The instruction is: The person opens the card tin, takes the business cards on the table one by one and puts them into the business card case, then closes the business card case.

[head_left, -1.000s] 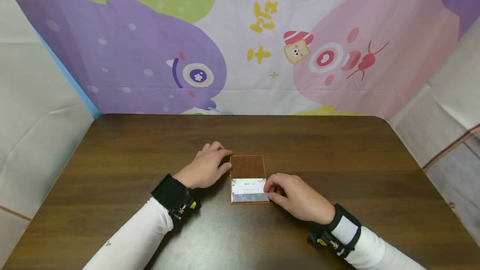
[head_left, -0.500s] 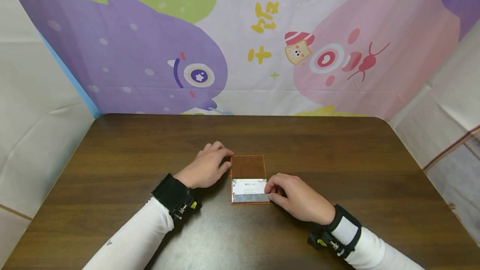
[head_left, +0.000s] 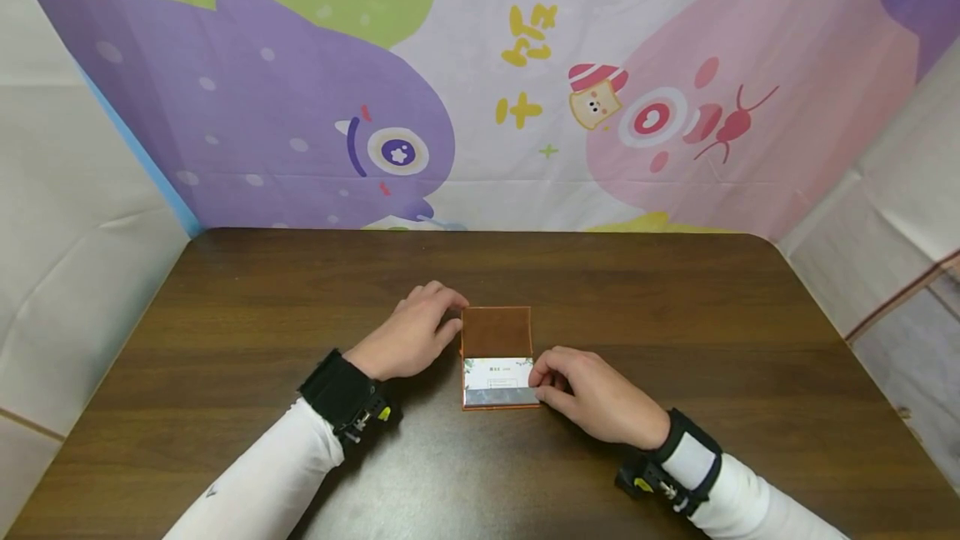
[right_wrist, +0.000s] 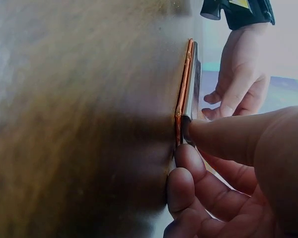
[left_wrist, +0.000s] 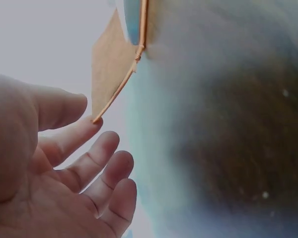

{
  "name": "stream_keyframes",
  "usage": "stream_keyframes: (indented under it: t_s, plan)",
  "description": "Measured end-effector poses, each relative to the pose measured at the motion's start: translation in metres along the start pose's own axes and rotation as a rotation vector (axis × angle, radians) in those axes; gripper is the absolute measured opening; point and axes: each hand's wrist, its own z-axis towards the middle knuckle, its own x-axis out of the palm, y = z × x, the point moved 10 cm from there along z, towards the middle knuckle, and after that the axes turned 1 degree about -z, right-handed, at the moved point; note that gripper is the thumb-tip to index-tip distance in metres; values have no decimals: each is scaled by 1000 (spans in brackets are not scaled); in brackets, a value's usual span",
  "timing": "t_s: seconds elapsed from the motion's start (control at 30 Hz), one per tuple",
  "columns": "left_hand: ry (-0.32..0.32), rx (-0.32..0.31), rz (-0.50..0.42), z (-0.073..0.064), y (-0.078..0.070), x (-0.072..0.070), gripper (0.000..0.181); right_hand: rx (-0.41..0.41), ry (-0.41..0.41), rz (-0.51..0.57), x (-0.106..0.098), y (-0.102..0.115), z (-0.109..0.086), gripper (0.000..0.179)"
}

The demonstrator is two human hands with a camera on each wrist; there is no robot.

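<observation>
A brown card case point(head_left: 496, 332) lies opened out on the table, its flap on the far side. In its near half a white printed card point(head_left: 497, 372) shows above a grey metallic strip. My left hand point(head_left: 411, 332) is at the far left corner of the case. In the left wrist view, the index fingertip point(left_wrist: 95, 124) touches the corner of the raised flap point(left_wrist: 111, 64), with the thumb apart from it. My right hand point(head_left: 600, 394) pinches the near right side of the case between thumb and fingers, as the metallic edge point(right_wrist: 189, 84) in the right wrist view shows.
A dark wood table point(head_left: 300, 273) carries the case. Behind it hangs a cartoon-printed cloth point(head_left: 480, 190), and pale sheets point(head_left: 97, 215) close in the sides. Both wrists wear black camera straps.
The far edge of the flap has risen slightly, with my left hand shifting a little along with it. My right hand has stayed in place on the case.
</observation>
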Motion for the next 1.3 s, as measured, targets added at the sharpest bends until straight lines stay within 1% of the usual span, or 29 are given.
stream_keyframes:
  t_s: [0.3,0.43,0.7,0.93,1.3]
  plan:
    - [-42,47,-40,-5,-9,-6,23,9,6,20,1,-1,0,9]
    - [-54,59,-48,-7,-13,-8,22,14,-13,22,-3,-2,0,9]
    - [-61,71,-76,-11,-17,-8,17,28,-75,8,-14,-5,1,16]
    - [-81,99,-84,-15,-22,-10,13,56,-90,34,-22,-10,3,23]
    - [-72,96,-77,-20,-24,-6,15,56,-113,45,-30,-9,9,27]
